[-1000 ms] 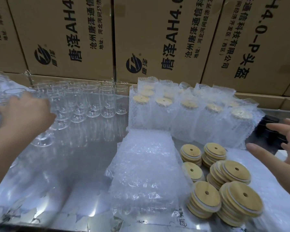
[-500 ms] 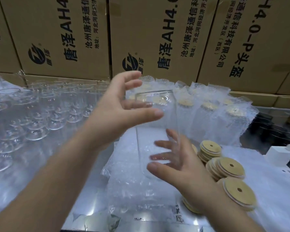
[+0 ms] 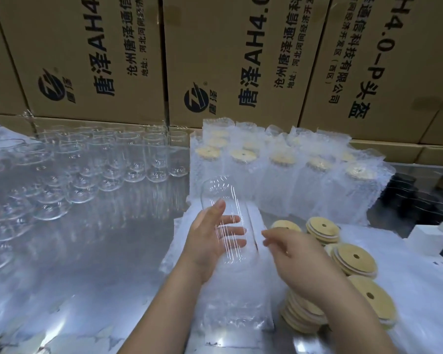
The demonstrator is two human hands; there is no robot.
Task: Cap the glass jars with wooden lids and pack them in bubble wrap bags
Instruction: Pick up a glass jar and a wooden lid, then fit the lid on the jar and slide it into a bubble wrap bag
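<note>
My left hand (image 3: 205,241) is out over the middle of the tabletop (image 3: 92,251) with a clear glass jar (image 3: 220,190) lying across it. The jar is tilted, its far end pointing away from me and a little to the left. My left fingers (image 3: 232,220) are nearly straight and spread, and I see them and my thumb through the glass, so the jar rests against them rather than being gripped.

My right hand (image 3: 299,261) is just beside the jar on its right. Its fingers (image 3: 271,235) reach loosely toward the glass and hold nothing. They are blurred, and I cannot tell whether the tips touch the jar.

The jar hangs above a flat stack of bubble wrap bags (image 3: 230,310) lying in front of me. To the right of the bags, stacks of round wooden lids (image 3: 353,259), each with a small hole, sit on white sheeting, some stacks leaning.

Behind the bags stands a group of capped jars in bubble wrap (image 3: 279,180), upright and close together. To their left are rows of empty glass jars (image 3: 138,159), mouths up, on the shiny tabletop. Printed cardboard boxes (image 3: 95,47) form a wall along the back. A small white block (image 3: 430,238) sits at the right edge.
</note>
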